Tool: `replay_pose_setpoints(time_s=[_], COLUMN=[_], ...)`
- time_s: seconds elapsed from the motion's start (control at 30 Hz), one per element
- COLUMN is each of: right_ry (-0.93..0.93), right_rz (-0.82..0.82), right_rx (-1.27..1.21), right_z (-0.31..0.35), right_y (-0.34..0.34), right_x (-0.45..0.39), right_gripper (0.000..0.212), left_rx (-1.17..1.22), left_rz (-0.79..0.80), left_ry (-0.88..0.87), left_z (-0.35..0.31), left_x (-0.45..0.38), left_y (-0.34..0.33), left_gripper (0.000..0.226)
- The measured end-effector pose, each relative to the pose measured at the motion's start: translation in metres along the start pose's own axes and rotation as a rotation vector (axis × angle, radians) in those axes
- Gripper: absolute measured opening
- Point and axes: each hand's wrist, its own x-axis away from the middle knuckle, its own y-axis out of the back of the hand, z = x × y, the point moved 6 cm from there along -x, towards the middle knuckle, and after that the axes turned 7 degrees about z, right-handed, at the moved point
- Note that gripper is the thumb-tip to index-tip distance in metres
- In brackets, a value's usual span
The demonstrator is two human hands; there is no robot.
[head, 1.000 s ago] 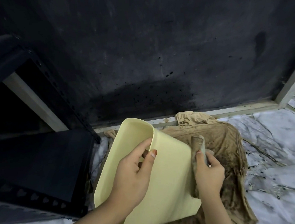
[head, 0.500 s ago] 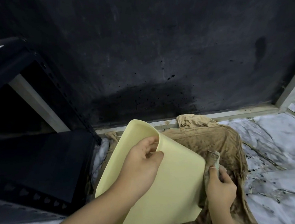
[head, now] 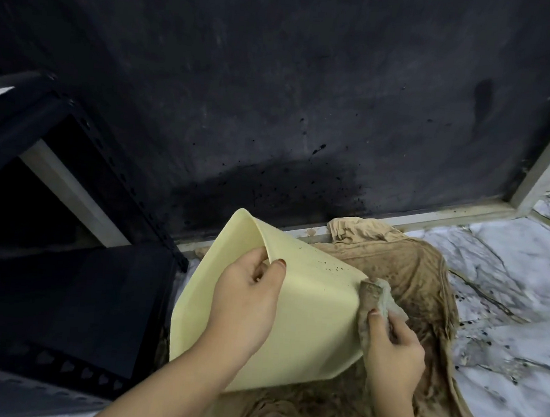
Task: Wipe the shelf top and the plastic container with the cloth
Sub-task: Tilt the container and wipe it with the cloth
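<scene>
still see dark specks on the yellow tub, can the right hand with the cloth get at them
Probably yes: the right hand presses the grey cloth beside the dark specks on the pale yellow plastic container; nothing lies between.

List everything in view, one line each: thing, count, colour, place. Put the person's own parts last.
plastic container: one, pale yellow, held tilted at centre, dark specks near its upper right edge
small cloth: one, grey-brown, pressed against the container's right edge
large cloth: one, tan and stained, spread on the floor under and behind the container
shelf unit: one, black, at left
wall panel: one, dark, speckled, across the back
frame: one, off-white, along the wall's base and up the right side
floor: white and grey marble pattern, at right
left hand: one, gripping the container's rim
right hand: one, holding the small cloth
</scene>
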Motion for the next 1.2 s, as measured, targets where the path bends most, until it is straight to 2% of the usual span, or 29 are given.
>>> replay_pose_setpoints(time_s=[0.1, 0.23, 0.33, 0.8, 0.9, 1.0, 1.1, 1.2], right_ry=[0.11, 0.29, 0.335, 0.033, -0.043, -0.075, -0.107, -0.049], right_rz=[0.083, 0.204, 0.264, 0.161, 0.133, 0.115, 0.078, 0.06], right_rx=[0.033, 0.073, 0.109, 0.163, 0.154, 0.159, 0.171, 0.139], right_z=[0.028, 0.06, 0.071, 0.006, -0.008, -0.014, -0.017, -0.001], right_y=[-0.018, -0.044, -0.052, -0.015, -0.005, 0.002, 0.005, -0.002], right_x=[0.018, 0.051, 0.057, -0.024, -0.038, -0.044, -0.037, -0.014], right_gripper=[0.034, 0.03, 0.033, 0.043, 0.039, 0.032, 0.036, 0.034], left_rx=[-0.059, -0.101, -0.151, -0.133, -0.109, -0.078, -0.065, -0.059], left_rz=[0.051, 0.043, 0.043, 0.059, 0.065, 0.09, 0.117, 0.132], left_ry=[-0.032, -0.035, -0.045, -0.005, -0.017, -0.024, -0.023, -0.023], left_z=[0.007, 0.015, 0.015, 0.022, 0.022, 0.023, 0.025, 0.026], left_x=[0.001, -0.001, -0.003, -0.002, -0.002, -0.002, -0.003, -0.007], left_y=[-0.007, -0.008, -0.004, 0.003, 0.001, -0.006, -0.01, -0.009], left_gripper=[0.02, 0.019, 0.019, 0.02, 0.019, 0.02, 0.017, 0.018])
